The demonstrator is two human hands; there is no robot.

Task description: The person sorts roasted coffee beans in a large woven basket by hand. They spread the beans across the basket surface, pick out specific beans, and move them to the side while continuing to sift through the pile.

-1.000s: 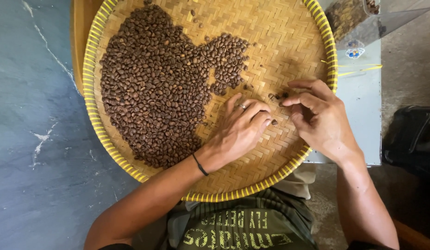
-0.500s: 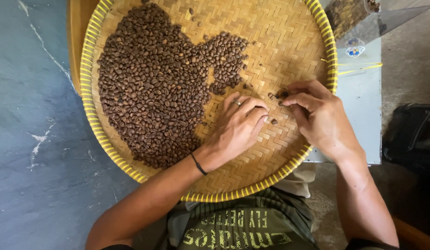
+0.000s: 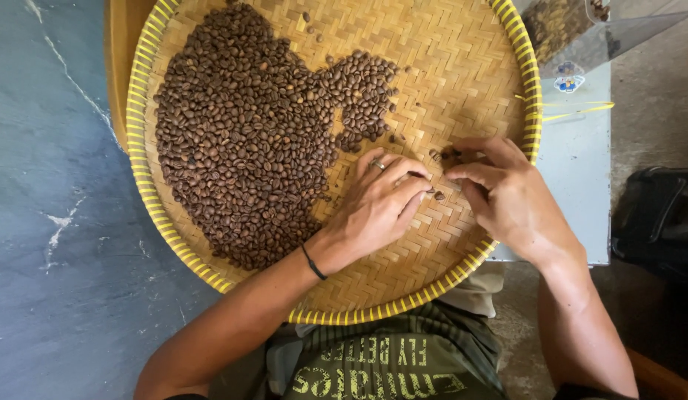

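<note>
Left hand [image 3: 381, 204] palm-down on round woven bamboo tray with yellow rim [image 3: 470, 74], fingers curled, fingertips pinching dark bean. Right hand [image 3: 507, 196] alongside, fingers bent, touching few loose beans [image 3: 446, 155]; grip unclear. Large heap of brown coffee beans [image 3: 247, 148] fills tray's left half.

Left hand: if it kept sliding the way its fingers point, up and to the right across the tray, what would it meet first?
Probably the few loose beans just past the left hand, at the right hand fingertips; then bare woven tray.
</note>
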